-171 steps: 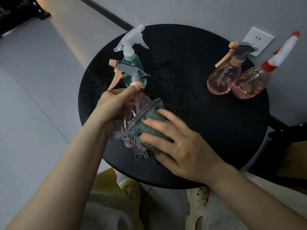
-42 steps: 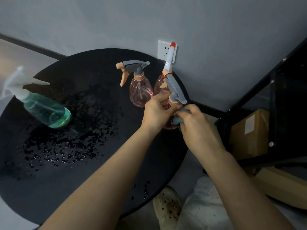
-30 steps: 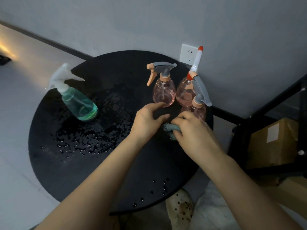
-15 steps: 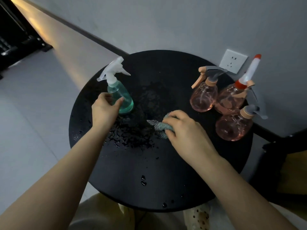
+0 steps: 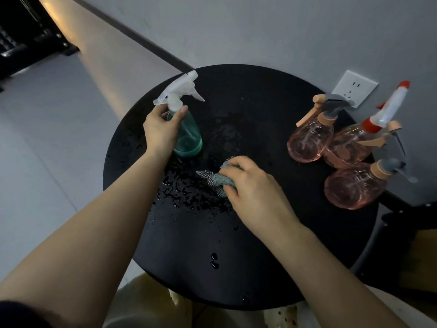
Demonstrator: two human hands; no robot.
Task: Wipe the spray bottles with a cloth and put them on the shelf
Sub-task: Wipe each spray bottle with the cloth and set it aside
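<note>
Head view: a green spray bottle gripped at the neck, cloth bunched in the other hand.

Standing upright on the left part of the round black table (image 5: pixel 283 256), the green bottle (image 5: pixel 188 136) is see-through teal with a cloudy white trigger head; the left hand (image 5: pixel 160 131) has thumb and fingers closed round its neck. Just to its right the right hand (image 5: pixel 253 190) is curled shut on a checked grey-green cloth (image 5: pixel 216 179), pressed onto a patch of water drops (image 5: pixel 189 197). Three pink bottles (image 5: pixel 331 143) cluster touching at the table's right edge, near a wall socket (image 5: pixel 354 91). Judging by this, wiping the green bottle comes next, and no bottle has reached a shelf, which is not in view.
</note>
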